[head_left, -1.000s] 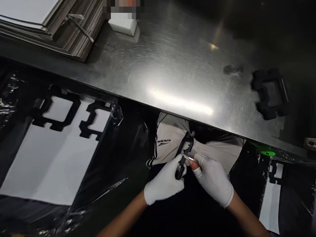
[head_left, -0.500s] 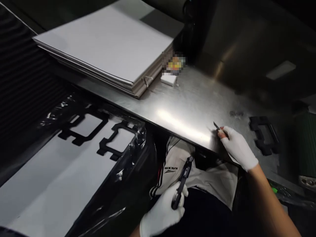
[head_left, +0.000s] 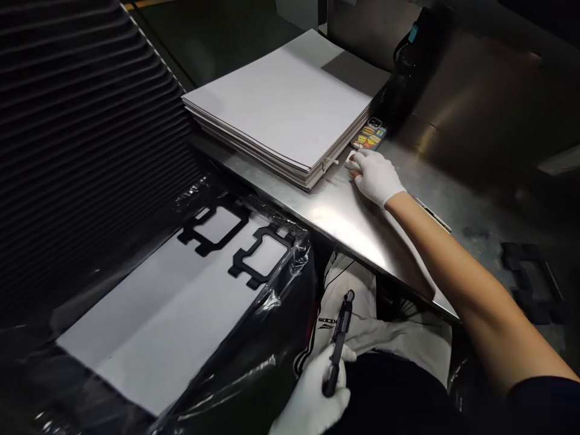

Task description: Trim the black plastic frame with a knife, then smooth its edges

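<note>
My left hand [head_left: 312, 393], in a white glove, is closed around a narrow black plastic part [head_left: 343, 323] above my lap. My right hand [head_left: 376, 175], gloved with bare fingertips, reaches across the metal table, its thumb and fingers closed on a small white block [head_left: 350, 161]. The block's kind does not show, and the fingers hide part of it. A slim craft knife [head_left: 432, 214] lies on the table beyond my right forearm, partly hidden by it. Just past my fingers is a phone in a colourful case [head_left: 369, 134].
A tied stack of white sheets [head_left: 290, 103] stands on the metal table [head_left: 326, 211]. At lower left, two black frames [head_left: 263, 257] lie on white sheets in black plastic wrap. Another black frame [head_left: 532, 281] is at right. Dark ribbed material [head_left: 81, 121] rises at left.
My right hand has put the craft knife down on the table and moved left and away from me to the white block. My left hand still holds the black part. The view has shifted.
</note>
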`<action>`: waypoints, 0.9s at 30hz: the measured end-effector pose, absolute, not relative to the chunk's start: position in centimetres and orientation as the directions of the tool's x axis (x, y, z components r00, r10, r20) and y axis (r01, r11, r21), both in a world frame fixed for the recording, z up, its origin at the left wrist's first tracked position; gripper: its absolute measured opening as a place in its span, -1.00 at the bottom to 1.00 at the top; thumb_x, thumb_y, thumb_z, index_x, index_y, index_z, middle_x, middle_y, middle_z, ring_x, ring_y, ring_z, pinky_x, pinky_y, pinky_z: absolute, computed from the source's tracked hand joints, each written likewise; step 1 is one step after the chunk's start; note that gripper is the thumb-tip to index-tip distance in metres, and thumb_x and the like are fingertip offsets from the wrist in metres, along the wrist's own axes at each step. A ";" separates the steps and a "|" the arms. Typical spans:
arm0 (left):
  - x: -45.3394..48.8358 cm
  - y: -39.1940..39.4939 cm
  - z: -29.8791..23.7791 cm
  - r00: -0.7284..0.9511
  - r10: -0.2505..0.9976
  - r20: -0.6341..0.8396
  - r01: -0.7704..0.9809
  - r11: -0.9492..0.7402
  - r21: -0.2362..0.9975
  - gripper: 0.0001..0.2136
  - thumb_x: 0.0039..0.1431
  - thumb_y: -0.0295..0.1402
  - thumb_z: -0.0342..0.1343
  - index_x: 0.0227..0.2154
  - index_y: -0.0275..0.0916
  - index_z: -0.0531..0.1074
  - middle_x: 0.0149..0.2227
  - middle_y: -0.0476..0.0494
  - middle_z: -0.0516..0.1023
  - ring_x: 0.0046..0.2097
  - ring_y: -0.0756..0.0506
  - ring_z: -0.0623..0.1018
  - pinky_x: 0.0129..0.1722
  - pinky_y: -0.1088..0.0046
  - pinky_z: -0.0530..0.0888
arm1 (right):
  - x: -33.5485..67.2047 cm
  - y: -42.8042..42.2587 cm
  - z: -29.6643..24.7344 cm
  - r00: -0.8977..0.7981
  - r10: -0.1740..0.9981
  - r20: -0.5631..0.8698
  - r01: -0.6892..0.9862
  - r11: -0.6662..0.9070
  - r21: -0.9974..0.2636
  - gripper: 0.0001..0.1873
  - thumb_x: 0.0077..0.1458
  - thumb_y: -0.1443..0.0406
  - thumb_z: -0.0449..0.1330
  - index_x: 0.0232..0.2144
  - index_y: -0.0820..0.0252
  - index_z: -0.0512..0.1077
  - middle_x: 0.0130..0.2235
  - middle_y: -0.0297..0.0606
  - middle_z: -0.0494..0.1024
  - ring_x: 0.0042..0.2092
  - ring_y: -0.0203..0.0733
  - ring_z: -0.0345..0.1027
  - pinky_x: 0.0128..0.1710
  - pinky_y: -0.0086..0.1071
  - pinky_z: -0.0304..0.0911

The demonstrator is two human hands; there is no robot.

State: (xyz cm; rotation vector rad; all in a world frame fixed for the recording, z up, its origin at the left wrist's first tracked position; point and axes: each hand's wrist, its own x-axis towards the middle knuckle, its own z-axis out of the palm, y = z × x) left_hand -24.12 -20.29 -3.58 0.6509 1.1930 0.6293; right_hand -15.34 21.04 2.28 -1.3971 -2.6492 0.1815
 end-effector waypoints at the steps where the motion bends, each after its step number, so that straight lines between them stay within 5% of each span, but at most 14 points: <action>1: -24.1 -20.4 -3.5 0.233 0.741 -0.630 -0.123 0.665 0.737 -0.62 0.02 -0.54 0.17 -0.06 -0.17 0.40 -0.43 0.12 0.22 -0.35 -0.04 0.28 -0.16 0.34 0.38 | -15.9 21.1 1.9 -0.567 0.821 0.060 0.806 0.569 -0.165 -0.64 0.31 0.31 0.17 0.13 0.21 0.47 0.24 0.08 0.46 0.13 0.24 0.37 0.11 0.09 0.37; 6: -23.8 -20.5 -2.9 0.138 0.778 -0.612 -0.190 0.628 0.755 -0.63 0.05 -0.49 0.18 -0.03 -0.20 0.40 -0.44 0.14 0.24 -0.38 -0.03 0.28 -0.24 0.36 0.33 | -13.7 17.5 0.8 -0.588 0.807 0.054 0.778 0.583 -0.236 -0.71 0.27 0.34 0.15 0.02 0.14 0.50 0.16 -0.01 0.41 -0.03 0.02 0.40 0.06 -0.01 0.39; 9: -23.7 -20.3 -2.6 0.128 0.781 -0.611 -0.192 0.624 0.758 -0.64 0.05 -0.47 0.17 -0.03 -0.23 0.42 -0.46 0.15 0.22 -0.40 -0.02 0.24 -0.27 0.37 0.32 | -10.6 14.9 0.8 -0.593 0.805 0.029 0.752 0.567 -0.335 -0.67 0.20 0.36 0.21 0.02 0.11 0.49 0.21 -0.02 0.35 0.05 0.04 0.41 0.15 -0.02 0.37; 12: -23.5 -20.1 -2.5 0.092 0.785 -0.613 -0.157 0.619 0.769 -0.61 0.05 -0.44 0.18 0.00 -0.22 0.44 -0.45 0.15 0.22 -0.39 -0.03 0.25 -0.26 0.36 0.33 | -7.5 11.2 1.6 -0.494 0.869 0.029 0.765 0.450 -0.461 -0.56 0.16 0.35 0.24 0.11 0.15 0.44 0.21 0.01 0.40 0.15 0.09 0.42 0.24 0.01 0.33; 15: -23.0 -19.9 -2.5 0.063 0.791 -0.609 -0.090 0.612 0.786 -0.58 0.05 -0.42 0.19 0.03 -0.22 0.45 -0.44 0.13 0.25 -0.38 -0.04 0.27 -0.24 0.36 0.34 | -5.0 5.3 3.0 -0.417 0.907 -0.051 0.712 0.292 -0.639 -0.53 0.27 0.23 0.24 0.20 0.10 0.40 0.12 -0.11 0.55 0.02 0.03 0.51 0.09 -0.05 0.44; 19: -22.0 -18.7 -2.2 0.073 0.782 -0.619 0.039 0.618 0.785 -0.58 0.03 -0.43 0.20 0.01 -0.22 0.47 -0.41 0.09 0.32 -0.35 -0.06 0.34 -0.24 0.36 0.35 | -2.7 -2.4 3.1 -0.654 0.744 -0.140 0.515 0.302 -0.802 -0.58 0.36 0.20 0.24 0.23 -0.05 0.43 0.21 -0.21 0.54 0.11 -0.03 0.51 0.10 -0.14 0.50; 27: -19.5 -15.8 -1.8 0.205 0.747 -0.632 0.250 0.584 0.772 -0.81 0.00 -0.46 0.13 -0.26 -0.19 0.40 -0.42 0.08 0.33 -0.35 -0.06 0.31 -0.27 0.37 0.34 | 1.0 -6.4 -0.2 -0.612 0.789 -0.064 0.506 0.327 -0.798 -0.48 0.37 0.29 0.26 0.32 -0.12 0.40 0.26 -0.14 0.47 0.23 0.01 0.44 0.22 -0.02 0.49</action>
